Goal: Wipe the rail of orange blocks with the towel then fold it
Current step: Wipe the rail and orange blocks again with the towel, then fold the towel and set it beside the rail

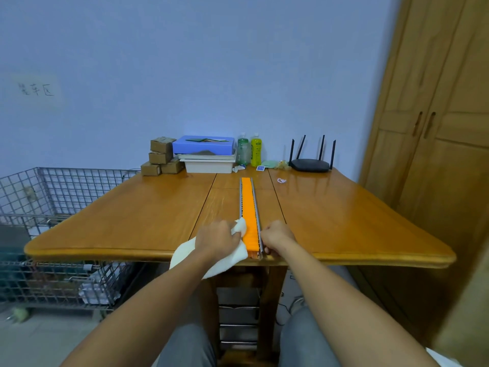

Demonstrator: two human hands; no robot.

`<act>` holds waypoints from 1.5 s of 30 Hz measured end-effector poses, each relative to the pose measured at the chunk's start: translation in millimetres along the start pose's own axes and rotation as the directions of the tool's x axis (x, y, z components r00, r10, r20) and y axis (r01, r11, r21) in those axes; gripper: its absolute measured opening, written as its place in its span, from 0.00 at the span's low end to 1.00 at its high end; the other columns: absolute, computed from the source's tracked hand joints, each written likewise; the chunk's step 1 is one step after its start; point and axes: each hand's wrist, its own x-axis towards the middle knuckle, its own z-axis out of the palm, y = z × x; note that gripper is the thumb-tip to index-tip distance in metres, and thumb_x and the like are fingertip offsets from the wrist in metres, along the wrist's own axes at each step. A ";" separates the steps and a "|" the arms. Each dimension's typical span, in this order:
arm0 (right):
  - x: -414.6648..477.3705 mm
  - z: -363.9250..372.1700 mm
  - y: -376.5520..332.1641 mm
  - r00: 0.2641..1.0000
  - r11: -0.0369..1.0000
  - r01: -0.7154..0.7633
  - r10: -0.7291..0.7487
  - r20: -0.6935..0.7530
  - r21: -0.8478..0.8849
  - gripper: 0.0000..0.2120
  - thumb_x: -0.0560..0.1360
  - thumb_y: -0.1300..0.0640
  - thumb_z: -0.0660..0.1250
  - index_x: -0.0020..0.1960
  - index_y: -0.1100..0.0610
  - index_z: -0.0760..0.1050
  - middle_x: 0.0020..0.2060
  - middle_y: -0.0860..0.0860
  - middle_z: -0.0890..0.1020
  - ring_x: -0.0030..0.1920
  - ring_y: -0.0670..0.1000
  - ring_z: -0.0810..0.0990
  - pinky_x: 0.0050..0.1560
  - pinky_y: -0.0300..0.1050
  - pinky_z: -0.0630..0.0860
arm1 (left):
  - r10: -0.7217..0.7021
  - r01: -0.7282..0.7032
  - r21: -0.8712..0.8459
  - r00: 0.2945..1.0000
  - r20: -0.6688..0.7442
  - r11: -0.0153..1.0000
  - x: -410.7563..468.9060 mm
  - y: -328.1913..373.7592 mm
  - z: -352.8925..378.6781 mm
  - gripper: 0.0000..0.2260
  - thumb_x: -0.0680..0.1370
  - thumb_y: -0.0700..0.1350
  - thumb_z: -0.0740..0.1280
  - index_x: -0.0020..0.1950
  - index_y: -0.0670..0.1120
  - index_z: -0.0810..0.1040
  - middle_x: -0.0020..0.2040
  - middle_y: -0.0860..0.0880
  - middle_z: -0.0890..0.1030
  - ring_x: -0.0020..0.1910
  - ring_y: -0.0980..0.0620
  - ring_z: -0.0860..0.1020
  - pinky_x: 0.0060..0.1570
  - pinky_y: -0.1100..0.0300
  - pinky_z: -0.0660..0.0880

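Hands: left (218, 238) clutching towel (239, 254), right (277, 235) gripping rail (250, 207).

Blue wall (185, 62), wooden wardrobe (436, 128), table (132, 221).

Both arms reach fwd from bottom of frame, bare forearms, converging toward middle. Left hand (218, 238) is palm down, knuckles up, fingers curled and closed on the towel (239, 254), a bunch of cloth poking out past the fingertips; the rest trails under wrist and forearm. Right hand (277, 235) sits just beside it, a bit apart, loosely fisted, thumb and fingers tucked down, pressing at the right edge of the rail (250, 207) near its close end. Wrists roughly level, both fairly straight. Knees in grey trousers below.
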 end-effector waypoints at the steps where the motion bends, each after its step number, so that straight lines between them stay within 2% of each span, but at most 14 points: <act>1: -4.8 0.0 0.3 1.000 1.000 0.000 0.000 -0.001 0.006 0.12 0.79 0.52 0.64 0.40 0.55 0.79 0.27 0.51 0.79 0.25 0.50 0.75 0.31 0.42 0.73 | -0.005 0.005 -0.004 1.000 -0.003 1.000 -5.0 0.7 -1.5 0.20 0.81 0.57 0.63 0.69 0.51 0.79 0.53 0.49 0.84 0.49 0.50 0.81 0.48 0.53 0.80; 4: -17.8 -1.0 -1.4 1.000 1.000 0.009 -0.009 -0.002 0.016 0.12 0.77 0.50 0.66 0.38 0.55 0.79 0.27 0.50 0.81 0.25 0.50 0.78 0.36 0.45 0.80 | 0.003 -0.003 -0.013 1.000 -0.020 1.000 -20.0 2.3 -4.9 0.20 0.81 0.56 0.63 0.70 0.50 0.79 0.54 0.48 0.84 0.49 0.50 0.81 0.48 0.54 0.80; 8: -35.3 -3.4 -4.0 0.999 1.000 0.027 -0.027 -0.021 -0.013 0.10 0.73 0.52 0.65 0.40 0.57 0.81 0.27 0.52 0.83 0.24 0.52 0.80 0.36 0.46 0.81 | -0.029 0.028 -0.050 1.000 -0.006 0.998 -37.3 4.1 -9.9 0.19 0.80 0.56 0.63 0.66 0.49 0.81 0.53 0.48 0.84 0.48 0.51 0.80 0.45 0.57 0.77; 11: -50.2 -6.0 -3.8 0.999 0.999 0.038 -0.039 -0.038 -0.010 0.12 0.77 0.56 0.61 0.40 0.58 0.80 0.30 0.53 0.83 0.27 0.52 0.80 0.36 0.45 0.80 | -0.068 0.069 -0.089 0.997 0.024 0.994 -50.3 3.2 -13.5 0.17 0.80 0.57 0.63 0.61 0.49 0.83 0.49 0.49 0.84 0.46 0.51 0.80 0.48 0.54 0.81; 15: -60.6 -5.5 -0.4 0.998 0.999 0.041 -0.041 -0.045 0.003 0.12 0.78 0.56 0.61 0.42 0.59 0.81 0.31 0.54 0.83 0.29 0.52 0.80 0.43 0.48 0.83 | -0.056 0.057 -0.092 0.998 0.015 0.994 -63.3 3.1 -16.5 0.17 0.80 0.57 0.63 0.59 0.49 0.84 0.44 0.50 0.82 0.43 0.52 0.80 0.44 0.54 0.81; 19: -63.6 -9.5 -0.7 0.998 0.998 0.056 -0.058 -0.040 -0.035 0.11 0.78 0.56 0.62 0.43 0.59 0.81 0.32 0.54 0.83 0.29 0.52 0.80 0.39 0.46 0.82 | -0.051 0.052 -0.071 0.999 0.013 0.996 -62.7 5.2 -21.4 0.18 0.80 0.57 0.63 0.65 0.51 0.81 0.51 0.50 0.84 0.46 0.52 0.79 0.44 0.57 0.78; 22: -59.6 -15.4 -2.9 0.995 0.993 0.074 -0.079 -0.061 -0.087 0.10 0.78 0.56 0.62 0.44 0.59 0.80 0.32 0.53 0.82 0.29 0.52 0.79 0.32 0.40 0.74 | -0.056 0.057 -0.058 0.998 0.017 0.997 -57.4 6.9 -23.6 0.19 0.80 0.57 0.63 0.65 0.51 0.81 0.53 0.49 0.84 0.47 0.52 0.79 0.43 0.58 0.76; 28: -42.4 -23.2 -4.5 0.993 0.988 0.090 -0.099 -0.066 -0.123 0.11 0.78 0.55 0.63 0.42 0.59 0.79 0.32 0.53 0.82 0.31 0.52 0.81 0.38 0.44 0.78 | -0.073 0.075 -0.063 0.997 0.025 0.995 -42.5 8.7 -23.2 0.20 0.81 0.58 0.62 0.68 0.51 0.79 0.55 0.49 0.83 0.47 0.53 0.77 0.40 0.60 0.69; 32: -25.2 -27.3 0.6 0.994 0.987 0.087 -0.096 -0.058 -0.134 0.12 0.78 0.55 0.63 0.42 0.59 0.80 0.33 0.53 0.84 0.34 0.53 0.84 0.39 0.45 0.80 | -0.080 0.084 -0.087 0.996 0.048 0.993 -30.1 8.3 -23.0 0.19 0.81 0.57 0.62 0.65 0.49 0.81 0.55 0.49 0.84 0.49 0.52 0.79 0.46 0.57 0.77; 35: -10.8 -26.9 4.9 0.994 0.987 0.096 -0.103 -0.047 -0.130 0.12 0.79 0.54 0.63 0.43 0.59 0.80 0.35 0.54 0.85 0.36 0.53 0.85 0.42 0.47 0.82 | -0.115 0.118 -0.099 0.993 0.037 0.988 -20.4 5.9 -22.1 0.19 0.81 0.58 0.62 0.64 0.49 0.82 0.56 0.49 0.84 0.50 0.51 0.80 0.48 0.57 0.77; 38: 2.0 -27.2 7.2 0.995 0.992 0.087 -0.090 -0.030 -0.097 0.11 0.79 0.54 0.63 0.44 0.58 0.80 0.36 0.54 0.85 0.37 0.54 0.86 0.43 0.51 0.85 | -0.127 0.130 -0.089 0.991 0.039 0.988 -8.7 0.3 -20.7 0.18 0.81 0.57 0.62 0.63 0.48 0.82 0.53 0.48 0.84 0.48 0.51 0.79 0.45 0.57 0.74; 41: 14.9 -28.7 6.0 0.995 0.994 0.101 -0.102 -0.009 -0.039 0.11 0.79 0.51 0.63 0.46 0.57 0.80 0.37 0.55 0.85 0.34 0.54 0.84 0.39 0.51 0.84 | -0.177 0.179 -0.068 0.984 0.026 0.982 7.7 -3.5 -23.3 0.19 0.81 0.58 0.62 0.59 0.46 0.83 0.46 0.48 0.83 0.43 0.51 0.79 0.39 0.57 0.72; 45: 20.6 -30.4 -6.3 0.950 0.939 0.220 -0.268 0.160 0.264 0.17 0.79 0.41 0.66 0.51 0.54 0.80 0.40 0.54 0.85 0.33 0.52 0.81 0.37 0.51 0.80 | -0.208 0.196 -0.176 0.977 -0.051 0.965 33.9 8.5 -32.0 0.19 0.80 0.58 0.61 0.63 0.48 0.79 0.54 0.46 0.83 0.49 0.46 0.79 0.46 0.53 0.76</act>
